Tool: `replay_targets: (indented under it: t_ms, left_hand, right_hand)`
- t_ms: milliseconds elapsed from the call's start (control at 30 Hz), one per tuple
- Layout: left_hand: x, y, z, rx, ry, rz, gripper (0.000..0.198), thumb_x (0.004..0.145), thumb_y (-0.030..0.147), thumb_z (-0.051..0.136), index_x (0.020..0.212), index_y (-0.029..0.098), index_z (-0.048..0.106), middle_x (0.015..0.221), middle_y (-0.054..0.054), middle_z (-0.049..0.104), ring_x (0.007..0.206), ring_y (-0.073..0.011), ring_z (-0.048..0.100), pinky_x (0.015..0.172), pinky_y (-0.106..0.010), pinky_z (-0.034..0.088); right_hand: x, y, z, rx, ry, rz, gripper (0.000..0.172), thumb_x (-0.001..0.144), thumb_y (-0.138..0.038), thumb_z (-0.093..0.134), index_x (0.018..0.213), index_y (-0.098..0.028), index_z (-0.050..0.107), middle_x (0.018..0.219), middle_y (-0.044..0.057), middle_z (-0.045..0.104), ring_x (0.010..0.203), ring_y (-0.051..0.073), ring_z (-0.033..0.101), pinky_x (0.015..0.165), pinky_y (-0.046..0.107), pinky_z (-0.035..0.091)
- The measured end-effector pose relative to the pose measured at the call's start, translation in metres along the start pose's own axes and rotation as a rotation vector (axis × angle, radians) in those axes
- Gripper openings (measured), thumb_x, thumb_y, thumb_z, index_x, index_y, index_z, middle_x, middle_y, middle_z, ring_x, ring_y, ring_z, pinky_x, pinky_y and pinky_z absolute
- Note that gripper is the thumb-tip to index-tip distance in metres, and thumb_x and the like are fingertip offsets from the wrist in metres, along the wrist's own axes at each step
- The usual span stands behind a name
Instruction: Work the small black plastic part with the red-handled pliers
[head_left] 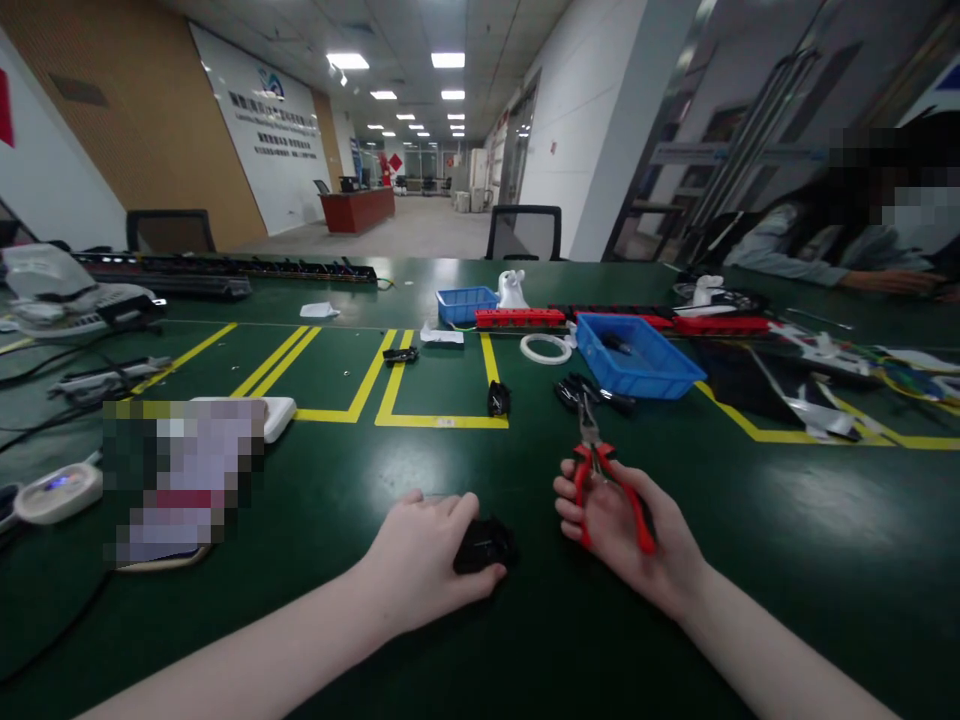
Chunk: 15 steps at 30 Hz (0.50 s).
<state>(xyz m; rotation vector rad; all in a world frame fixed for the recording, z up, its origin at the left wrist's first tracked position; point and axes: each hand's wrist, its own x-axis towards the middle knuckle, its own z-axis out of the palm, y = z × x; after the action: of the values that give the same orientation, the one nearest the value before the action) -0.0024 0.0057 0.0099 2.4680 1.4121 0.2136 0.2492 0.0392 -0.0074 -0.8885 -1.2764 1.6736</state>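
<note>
My right hand [637,525] holds a pair of red-handled pliers [591,435], jaws pointing away from me and handles spread across the palm. Just beyond the jaw tips lies a cluster of small black parts [574,390] on the table. My left hand [420,550] rests low over the green tabletop, its thumb and fingers closed around a glossy black bundle [486,545]; the exact kind of bundle cannot be made out. A similar small black bundle [498,399] lies farther off, by a yellow tape line.
A blue bin [637,375] holding dark items stands beyond my right hand, near a white ring [546,348] and red strips [520,318]. A smaller blue tray [466,303] sits farther back. At left is a phone [191,480]. Another person's sleeve [780,250] shows at far right.
</note>
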Motion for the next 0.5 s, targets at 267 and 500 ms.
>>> replay_targets:
  t_ms: [267,500]
  left_hand:
    - [-0.004,0.001,-0.004,-0.010,-0.082,-0.044,0.039,0.082,0.056,0.057,0.097,0.021,0.054,0.094,-0.004,0.068,0.081,-0.0239,0.065,0.073,-0.037,0.047]
    - [-0.012,0.001,-0.008,0.066,-0.102,-0.074,0.053,0.080,0.069,0.053,0.097,0.020,0.055,0.092,-0.006,0.067,0.077,-0.0257,0.064,0.072,-0.040,0.048]
  right_hand:
    - [0.010,-0.012,-0.030,0.050,-0.121,0.154,0.055,0.094,-0.052,0.011,0.104,-0.023,0.057,0.088,0.010,0.062,0.070,0.021,0.060,0.059,0.037,0.050]
    - [0.001,-0.013,-0.032,0.218,-0.020,0.187,0.039,0.093,-0.044,0.038,0.121,-0.024,0.056,0.105,0.008,0.067,0.102,0.023,0.065,0.097,0.047,0.048]
